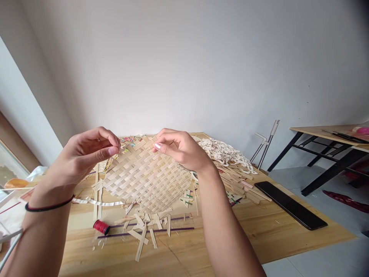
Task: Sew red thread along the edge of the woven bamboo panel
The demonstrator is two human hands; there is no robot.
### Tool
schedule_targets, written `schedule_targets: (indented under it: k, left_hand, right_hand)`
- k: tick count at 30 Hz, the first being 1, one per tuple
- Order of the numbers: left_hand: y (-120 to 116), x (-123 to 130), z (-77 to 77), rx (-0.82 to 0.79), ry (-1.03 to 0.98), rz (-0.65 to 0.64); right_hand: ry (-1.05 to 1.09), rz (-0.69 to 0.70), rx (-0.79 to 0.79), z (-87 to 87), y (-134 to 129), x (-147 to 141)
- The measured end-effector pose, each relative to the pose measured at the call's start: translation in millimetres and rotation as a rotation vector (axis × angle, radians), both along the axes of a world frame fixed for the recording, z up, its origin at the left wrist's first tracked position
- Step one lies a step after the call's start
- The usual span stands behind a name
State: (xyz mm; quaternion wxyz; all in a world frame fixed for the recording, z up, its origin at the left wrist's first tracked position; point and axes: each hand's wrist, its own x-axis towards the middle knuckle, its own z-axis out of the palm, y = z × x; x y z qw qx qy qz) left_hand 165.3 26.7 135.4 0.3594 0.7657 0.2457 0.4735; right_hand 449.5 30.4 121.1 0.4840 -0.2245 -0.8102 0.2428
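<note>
A woven mat of pale flat strips point(147, 175) lies on the wooden table, with thin red thread running down over it. Above its left corner is my left hand point(93, 148), thumb and index finger pinched together; what they hold, if anything, is too small to see. My right hand point(180, 148) is raised over the mat's upper right part, its thumb and index finger pressed together near the red thread, which seems to run down from the fingertips. A spool of red thread point(101, 227) lies near the table's front left.
Short cut strips point(142, 231) lie in front of the mat. To the right are a heap of white cord point(226, 152), loose flat strips point(230, 179) and a black phone-like slab point(290, 204). A second table point(325, 132) stands at the far right.
</note>
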Motion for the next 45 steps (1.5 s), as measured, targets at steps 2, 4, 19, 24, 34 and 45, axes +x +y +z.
schedule_targets:
  k: [2, 4, 19, 24, 34, 45]
  left_hand:
    - [0, 0, 0.0, 0.009, -0.023, 0.021]
    - [-1, 1, 0.4, 0.021, -0.046, 0.036]
    - [-5, 2, 0.8, 0.013, 0.022, 0.073]
    - [-4, 3, 0.6, 0.021, 0.035, 0.081]
    - [-11, 17, 4.2, 0.063, 0.091, 0.118]
    - [-12, 20, 5.1, 0.118, 0.144, 0.190]
  right_hand:
    - [-0.006, 0.010, -0.005, 0.1, 0, 0]
    - [-0.005, 0.025, -0.009, 0.1, 0, 0]
    - [-0.004, 0.003, 0.009, 1.0, -1, -1]
    - [-0.008, -0.025, 0.035, 2.8, -3, -2]
    - [-0.041, -0.085, 0.069, 6.3, -10, -6]
    - [-0.075, -0.132, 0.134, 11.2, -21, -13]
